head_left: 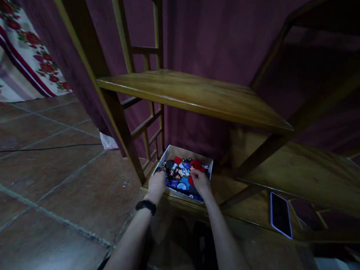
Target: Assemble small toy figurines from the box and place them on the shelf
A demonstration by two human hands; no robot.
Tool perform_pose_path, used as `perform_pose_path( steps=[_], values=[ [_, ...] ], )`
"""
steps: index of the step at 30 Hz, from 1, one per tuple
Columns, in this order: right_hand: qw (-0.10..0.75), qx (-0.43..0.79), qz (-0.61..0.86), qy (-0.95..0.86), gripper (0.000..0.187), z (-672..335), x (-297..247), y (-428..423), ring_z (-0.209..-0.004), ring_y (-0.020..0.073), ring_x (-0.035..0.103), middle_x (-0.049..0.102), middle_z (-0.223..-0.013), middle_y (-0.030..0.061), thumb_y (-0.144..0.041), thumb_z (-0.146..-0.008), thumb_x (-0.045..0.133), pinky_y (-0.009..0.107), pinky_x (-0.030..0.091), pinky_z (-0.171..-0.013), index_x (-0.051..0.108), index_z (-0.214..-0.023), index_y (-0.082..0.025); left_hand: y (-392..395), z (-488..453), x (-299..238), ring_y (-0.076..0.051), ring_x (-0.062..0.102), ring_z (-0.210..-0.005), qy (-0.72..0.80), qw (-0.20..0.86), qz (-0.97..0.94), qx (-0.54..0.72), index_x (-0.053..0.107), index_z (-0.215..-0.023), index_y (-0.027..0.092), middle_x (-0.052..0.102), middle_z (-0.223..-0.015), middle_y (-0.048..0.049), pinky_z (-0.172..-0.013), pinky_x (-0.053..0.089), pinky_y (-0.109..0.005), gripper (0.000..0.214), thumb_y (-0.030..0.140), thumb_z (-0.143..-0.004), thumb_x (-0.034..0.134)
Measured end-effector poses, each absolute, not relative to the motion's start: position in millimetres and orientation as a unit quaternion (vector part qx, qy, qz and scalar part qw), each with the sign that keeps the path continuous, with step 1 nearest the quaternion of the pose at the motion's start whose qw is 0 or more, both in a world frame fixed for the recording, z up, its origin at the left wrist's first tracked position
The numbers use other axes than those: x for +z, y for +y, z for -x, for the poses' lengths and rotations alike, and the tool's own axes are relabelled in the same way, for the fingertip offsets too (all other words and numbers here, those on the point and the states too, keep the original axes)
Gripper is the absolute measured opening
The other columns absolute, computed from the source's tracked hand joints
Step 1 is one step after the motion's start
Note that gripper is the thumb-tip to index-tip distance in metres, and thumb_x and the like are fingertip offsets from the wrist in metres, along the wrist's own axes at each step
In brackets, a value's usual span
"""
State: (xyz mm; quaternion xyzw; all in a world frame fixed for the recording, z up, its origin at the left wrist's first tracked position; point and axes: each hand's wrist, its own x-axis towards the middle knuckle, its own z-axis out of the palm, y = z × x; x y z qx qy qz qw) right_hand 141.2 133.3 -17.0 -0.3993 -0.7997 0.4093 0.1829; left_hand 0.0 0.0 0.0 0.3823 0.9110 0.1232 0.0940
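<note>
A shallow white box [211,165] sits on the bottom wooden shelf, filled with small colourful figure-like pieces [182,173] in red, blue, purple and black. My left hand [157,184] is at the box's left side, fingers curled; a small dark thing shows at the fingertips, too small to name. Inside the right part of the box, my right hand [200,181] reaches down with thumb and fingers drawn together over the pieces. Whatever it pinches, if anything, is hidden. A black band [146,207] circles my left wrist.
Above the box runs a wooden shelf board [184,89], with a slatted side frame at its left. A phone [280,215] lies on the lower shelf at right. A purple curtain [208,36] hangs behind. A black cable [48,148] crosses the tiled floor.
</note>
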Motion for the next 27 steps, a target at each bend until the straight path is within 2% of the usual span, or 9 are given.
perform_pose_path(
  steps=[5, 9, 13, 17, 22, 27],
  values=[
    [0.156, 0.373, 0.381, -0.832, 0.021, -133, -14, 117, -0.086, 0.0162, 0.062, 0.069, -0.09, 0.0, -0.02, -0.079, 0.048, 0.024, 0.044, -0.077, 0.066, -0.089, -0.025, -2, -1, 4, -0.025, 0.061, -0.087, 0.919, 0.07, -0.377, 0.092, 0.058, -0.103, 0.013, 0.064, -0.09, -0.0152, -0.074, 0.046, -0.032, 0.029, 0.013, -0.08, 0.041],
    [0.164, 0.362, 0.343, -0.851, 0.025, -123, -15, 93, -0.092, 0.0164, 0.06, 0.066, -0.099, 0.0026, -0.023, -0.081, 0.048, 0.024, 0.043, -0.081, 0.061, -0.102, -0.023, -5, 3, 15, -0.024, 0.062, -0.084, 0.92, 0.028, -0.365, 0.14, 0.062, -0.1, 0.016, 0.065, -0.086, -0.0125, -0.074, 0.045, -0.031, 0.027, 0.022, -0.081, 0.043],
    [0.151, 0.363, 0.32, -0.862, 0.035, -111, -12, 71, -0.098, 0.0189, 0.058, 0.061, -0.11, 0.0068, -0.028, -0.079, 0.053, 0.026, 0.042, -0.081, 0.051, -0.114, -0.021, 3, -2, 21, -0.019, 0.062, -0.081, 0.899, 0.095, -0.382, 0.195, 0.067, -0.09, 0.019, 0.067, -0.085, -0.0076, -0.068, 0.043, -0.023, 0.022, 0.026, -0.079, 0.049],
    [0.131, 0.338, 0.355, -0.862, 0.028, -107, -7, 67, -0.096, 0.0198, 0.059, 0.063, -0.105, 0.0083, -0.024, -0.081, 0.049, 0.026, 0.041, -0.078, 0.053, -0.109, -0.02, 7, -6, 21, -0.018, 0.062, -0.08, 0.897, 0.117, -0.376, 0.199, 0.068, -0.09, 0.019, 0.068, -0.083, -0.0074, -0.068, 0.042, -0.022, 0.022, 0.026, -0.078, 0.05],
    [0.104, 0.314, 0.385, -0.862, 0.024, -116, -5, 81, -0.092, 0.0201, 0.06, 0.065, -0.099, 0.0072, -0.025, -0.082, 0.048, 0.026, 0.041, -0.076, 0.056, -0.104, -0.022, -5, 9, 19, -0.023, 0.062, -0.084, 0.927, 0.044, -0.317, 0.193, 0.064, -0.101, 0.017, 0.066, -0.088, -0.0126, -0.069, 0.043, -0.026, 0.031, 0.03, -0.082, 0.043],
    [0.145, 0.358, 0.428, -0.817, 0.026, -128, -14, 111, -0.09, 0.0193, 0.059, 0.065, -0.093, 0.0058, -0.023, -0.08, 0.047, 0.028, 0.043, -0.077, 0.058, -0.103, -0.02, -9, 11, 21, -0.023, 0.062, -0.082, 0.936, 0.044, -0.313, 0.152, 0.063, -0.102, 0.015, 0.065, -0.085, -0.014, -0.07, 0.044, -0.028, 0.031, 0.027, -0.082, 0.042]
  ],
)
